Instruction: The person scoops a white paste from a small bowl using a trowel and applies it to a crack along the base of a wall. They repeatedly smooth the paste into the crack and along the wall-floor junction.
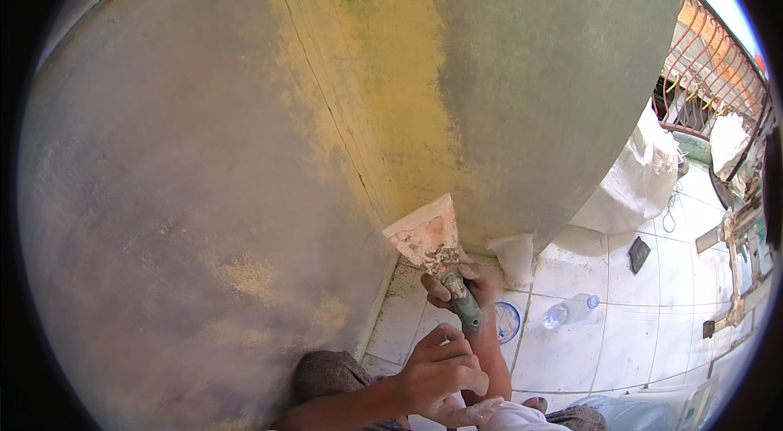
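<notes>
My right hand [481, 284] is wrapped round the worn green handle of a putty knife [430, 237]. Its wide blade, caked with pinkish-white filler, points up and to the left in front of the wall corner. Lower down, my left hand [444, 374] is curled closed beside my right forearm, close to a white cloth [522, 417]. What its fingers hold, if anything, is hidden. Ahead stands a wall [391, 88] with a yellow band along the corner and grey-green faces on both sides. A long crack [326, 101] runs down the yellow part.
White floor tiles [563, 366] carry a clear plastic bottle [571, 311], a round blue-rimmed lid or container [507, 322] and a small dark block [639, 254]. A white bag [514, 258] sits at the wall's foot. Further right are white sheeting [636, 178], a wooden frame [738, 268] and a metal railing [710, 56].
</notes>
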`<state>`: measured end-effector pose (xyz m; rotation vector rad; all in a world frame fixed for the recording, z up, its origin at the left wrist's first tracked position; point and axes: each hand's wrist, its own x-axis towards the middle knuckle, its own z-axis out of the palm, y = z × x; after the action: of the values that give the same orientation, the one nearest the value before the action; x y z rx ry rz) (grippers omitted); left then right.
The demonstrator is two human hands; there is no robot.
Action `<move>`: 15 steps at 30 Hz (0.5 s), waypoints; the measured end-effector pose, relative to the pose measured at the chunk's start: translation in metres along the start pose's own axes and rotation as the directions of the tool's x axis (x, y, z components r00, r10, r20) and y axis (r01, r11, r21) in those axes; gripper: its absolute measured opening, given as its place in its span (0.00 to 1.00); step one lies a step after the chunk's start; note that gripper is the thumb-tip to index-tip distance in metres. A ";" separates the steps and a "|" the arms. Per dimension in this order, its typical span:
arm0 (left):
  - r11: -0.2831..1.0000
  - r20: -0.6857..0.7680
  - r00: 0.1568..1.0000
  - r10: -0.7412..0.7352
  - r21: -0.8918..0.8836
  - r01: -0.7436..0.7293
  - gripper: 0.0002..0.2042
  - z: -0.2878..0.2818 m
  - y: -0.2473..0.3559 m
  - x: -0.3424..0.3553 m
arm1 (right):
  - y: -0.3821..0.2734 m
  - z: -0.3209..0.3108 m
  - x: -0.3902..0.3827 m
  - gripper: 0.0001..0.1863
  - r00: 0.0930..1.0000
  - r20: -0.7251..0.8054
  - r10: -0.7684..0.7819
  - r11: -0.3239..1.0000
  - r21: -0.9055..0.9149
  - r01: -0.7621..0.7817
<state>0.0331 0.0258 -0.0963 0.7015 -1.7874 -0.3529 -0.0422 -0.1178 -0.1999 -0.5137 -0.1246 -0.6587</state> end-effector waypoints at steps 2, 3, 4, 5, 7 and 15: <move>0.998 -0.052 0.997 -0.060 0.010 0.060 0.17 0.007 0.003 -0.002 | -0.001 -0.003 -0.015 0.38 0.998 -0.001 -0.065 0.990 0.127 0.064; 0.997 -0.090 0.993 -0.075 -0.017 0.074 0.16 0.011 0.003 -0.002 | -0.003 -0.002 -0.023 0.40 0.995 0.009 -0.096 0.981 0.171 0.093; 0.998 -0.062 0.996 -0.060 0.003 0.060 0.16 0.011 0.002 0.001 | -0.008 -0.002 -0.030 0.41 0.991 -0.008 -0.132 0.986 0.106 0.132; 0.999 -0.034 0.998 -0.044 0.021 0.045 0.17 0.010 0.002 0.006 | -0.015 -0.001 -0.038 0.41 0.985 -0.026 -0.169 0.985 0.040 0.170; 0.998 -0.026 0.998 -0.050 0.044 0.051 0.18 0.012 -0.001 0.005 | -0.026 -0.007 -0.052 0.40 0.968 0.027 -0.251 0.962 -0.101 0.252; 0.987 0.008 0.999 -0.052 0.150 0.050 0.20 0.020 -0.017 -0.002 | -0.113 -0.031 -0.078 0.31 0.472 -0.020 -0.881 0.039 -0.999 0.030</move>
<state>0.0191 0.0117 -0.1137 0.8540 -1.8236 -0.2589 -0.1746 -0.1656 -0.2007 -1.4550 1.0191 -1.7238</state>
